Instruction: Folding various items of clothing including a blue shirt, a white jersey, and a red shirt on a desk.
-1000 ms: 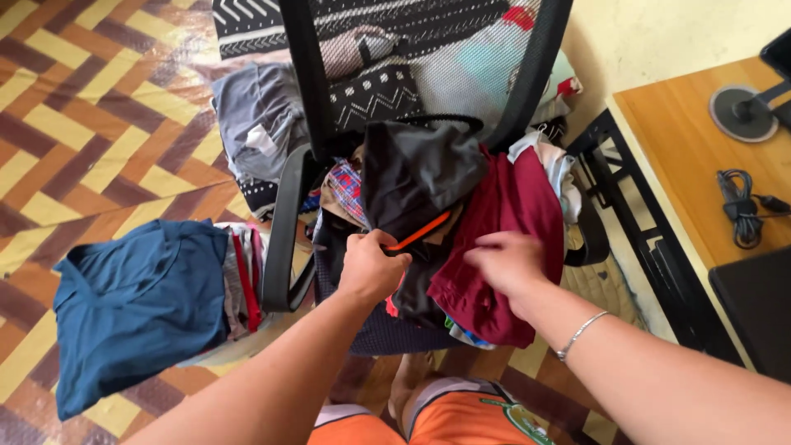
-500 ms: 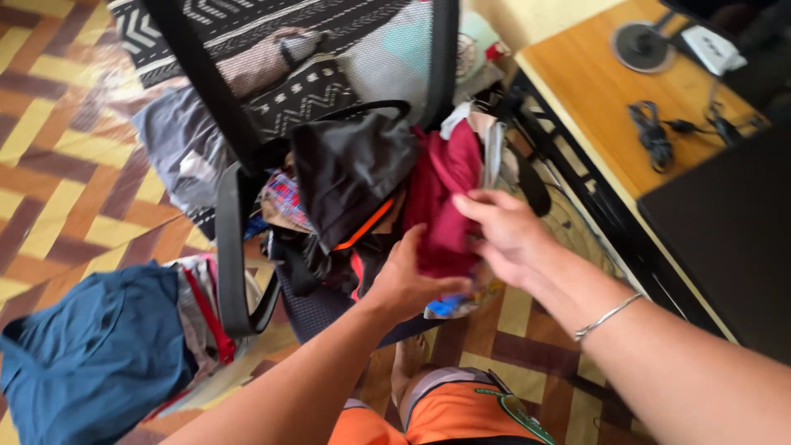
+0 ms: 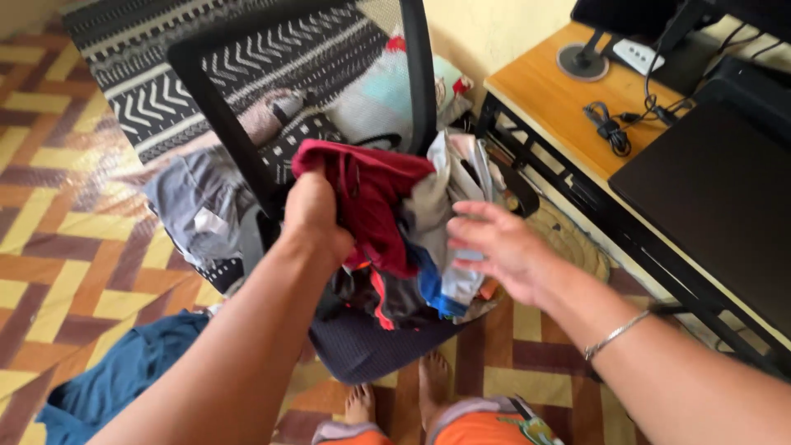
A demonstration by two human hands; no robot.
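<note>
While your left hand point(image 3: 313, 216) is gripping the maroon garment point(image 3: 371, 198), fingers curled tight into a bunch of its cloth, you are lifting it clear of the clothes heap point(image 3: 428, 247) piled on the black mesh chair point(image 3: 362, 346). Your right hand point(image 3: 503, 247) is hovering just beside the heap with fingers spread and loose, holding nothing, palm turned toward the pale and blue pieces. The garment is hanging above the seat, its lower edge touching the pile. The step in hand looks like pulling one piece free; next it calls for your right hand finding a second edge.
</note>
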